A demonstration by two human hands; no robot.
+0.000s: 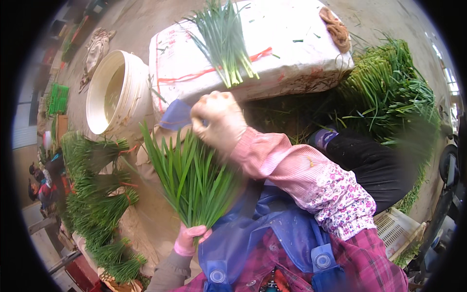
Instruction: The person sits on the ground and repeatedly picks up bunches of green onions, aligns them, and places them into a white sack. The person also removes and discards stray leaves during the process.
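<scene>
My left hand (191, 237), in a pink glove, grips a bunch of green chives (193, 182) low by its stems. The long flat leaves fan upward and away from my body. Over the leaf tips, my right hand (219, 118) is curled like a fist in a pale glove. Motion blurs it, and whether something is inside its fingers is hidden. Farther off, a loose sheaf of chives (222, 40) lies on a white woven-plastic-covered block (284, 69), its pale stem ends toward me. A red tie strip (261, 54) passes beneath that sheaf.
A white bucket (140, 87) with murky liquid stands left of the block. Tied chive bundles (98, 204) line the left side. A large chive heap (390, 84) lies at right. A brown cloth (335, 31) rests on the block. A plastic crate (396, 230) sits at lower right.
</scene>
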